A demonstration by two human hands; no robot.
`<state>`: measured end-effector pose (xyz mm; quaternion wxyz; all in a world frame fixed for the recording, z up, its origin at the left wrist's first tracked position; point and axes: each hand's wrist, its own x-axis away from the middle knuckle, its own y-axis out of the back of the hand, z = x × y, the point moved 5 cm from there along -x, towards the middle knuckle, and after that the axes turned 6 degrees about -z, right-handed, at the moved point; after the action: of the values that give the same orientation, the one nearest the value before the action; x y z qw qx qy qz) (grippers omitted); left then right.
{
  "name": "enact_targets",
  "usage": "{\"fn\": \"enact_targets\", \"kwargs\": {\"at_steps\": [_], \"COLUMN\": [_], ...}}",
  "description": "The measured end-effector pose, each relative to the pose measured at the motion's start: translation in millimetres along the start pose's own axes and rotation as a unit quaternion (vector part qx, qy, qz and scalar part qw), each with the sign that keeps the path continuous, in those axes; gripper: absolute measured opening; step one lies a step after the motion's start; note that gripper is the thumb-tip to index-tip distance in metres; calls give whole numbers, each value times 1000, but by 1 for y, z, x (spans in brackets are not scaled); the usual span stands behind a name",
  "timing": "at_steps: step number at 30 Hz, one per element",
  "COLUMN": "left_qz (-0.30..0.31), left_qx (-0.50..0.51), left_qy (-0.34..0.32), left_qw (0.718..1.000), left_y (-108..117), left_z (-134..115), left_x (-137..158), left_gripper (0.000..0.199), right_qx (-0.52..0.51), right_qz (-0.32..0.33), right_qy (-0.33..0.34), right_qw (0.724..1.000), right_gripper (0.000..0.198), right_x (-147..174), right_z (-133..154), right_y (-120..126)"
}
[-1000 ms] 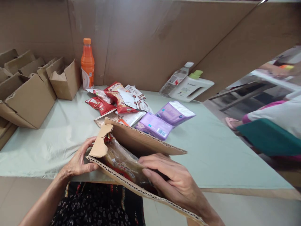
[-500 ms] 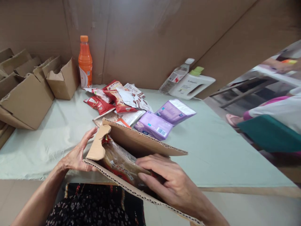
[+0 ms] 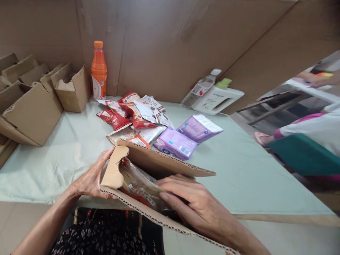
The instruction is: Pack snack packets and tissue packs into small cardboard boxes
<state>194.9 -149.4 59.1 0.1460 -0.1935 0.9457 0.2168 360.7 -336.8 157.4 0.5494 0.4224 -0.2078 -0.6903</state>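
Note:
An open cardboard box (image 3: 113, 174) is tilted at the near edge of the table. My left hand (image 3: 90, 179) holds its left end, thumb low and fingers up along the side. Inside lies a clear plastic packet (image 3: 139, 186) with brownish contents and red printing. My right hand (image 3: 195, 202) reaches in from the right and grips the packet's right part between thumb and fingers; the lower fingertips are hidden in the box. Just beyond the box are two purple tissue packs (image 3: 175, 143) and a pile of red and white snack packets (image 3: 136, 113).
Several small cardboard boxes (image 3: 34, 113) stand at the left. An orange drink bottle (image 3: 99, 72) is upright by the cardboard wall (image 3: 154, 46). A clear bottle (image 3: 199, 90) and a white jug (image 3: 216, 99) lean at the back right. Another person's leg (image 3: 302, 127) shows beyond the table.
The box has shifted slightly right with both hands. My left hand has closed in on the box's end, and my right hand sits a little further right with the packet.

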Motion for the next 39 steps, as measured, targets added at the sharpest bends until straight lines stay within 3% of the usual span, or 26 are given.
{"fn": "enact_targets", "kwargs": {"at_steps": [3,20,27,39], "left_qz": [5,16,28,30], "left_qx": [-37,-95,-64,-37], "left_qy": [0,1,18,47], "left_qw": [999,995,997,998], "left_y": [-1,-3,-3,-3], "left_z": [-7,-23,-16,-14], "left_x": [-1,-11,-12,-13], "left_gripper": [110,99,115,125], "right_qx": [20,97,94,118], "right_qz": [17,4,-74,-141], "right_qy": [2,55,72,66], "right_qw": [1000,994,990,981], "right_gripper": [28,32,22,16], "right_x": [-2,-15,-14,-6], "right_z": [1,21,17,17], "right_y": [3,16,41,57]}}
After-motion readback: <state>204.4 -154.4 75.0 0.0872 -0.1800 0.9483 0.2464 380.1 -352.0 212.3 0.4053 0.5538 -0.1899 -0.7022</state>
